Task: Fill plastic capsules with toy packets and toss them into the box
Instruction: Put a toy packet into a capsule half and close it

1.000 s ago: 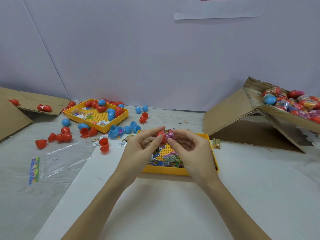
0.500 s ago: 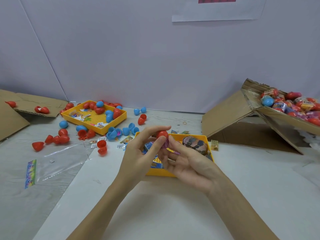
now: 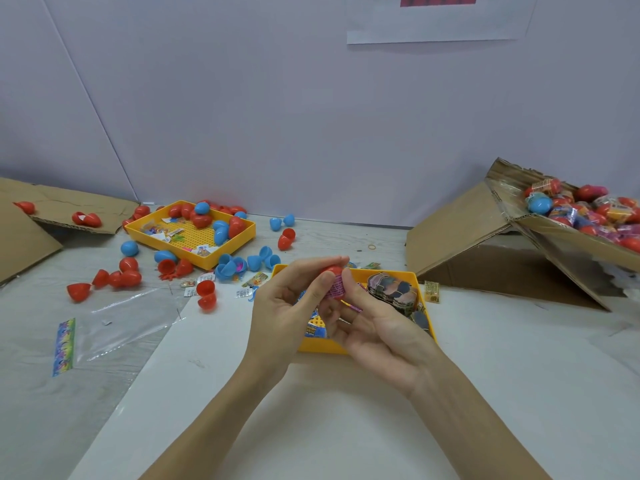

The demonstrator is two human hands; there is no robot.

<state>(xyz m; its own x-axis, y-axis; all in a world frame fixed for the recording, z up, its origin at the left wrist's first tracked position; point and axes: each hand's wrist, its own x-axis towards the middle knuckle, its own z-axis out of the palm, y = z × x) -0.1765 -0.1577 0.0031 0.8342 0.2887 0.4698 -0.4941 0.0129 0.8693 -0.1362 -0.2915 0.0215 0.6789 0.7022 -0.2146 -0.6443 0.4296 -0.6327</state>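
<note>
In the head view, both hands are meeting just above the near yellow tray (image 3: 356,346), which is lying on the white tabletop (image 3: 346,427). The left hand (image 3: 280,313) is holding a red capsule (image 3: 333,271) from the left side, its thumb and its fingers (image 3: 323,282) pinching the capsule. The right hand (image 3: 377,327) is lying palm up, and its thumb is pressing a pink toy packet (image 3: 335,289) against the capsule from the right; the other right fingers are curling loosely under it. The capsule's rounded red end is pointing up and away from the person, so its long axis is standing nearly upright, and the packet is showing below the red part. The cardboard box (image 3: 568,244) is lying tilted to the right of this tray, with many filled capsules inside. To the far left of this tray, a second yellow tray (image 3: 239,244) is sitting among loose red and blue capsule halves (image 3: 130,278).
</note>
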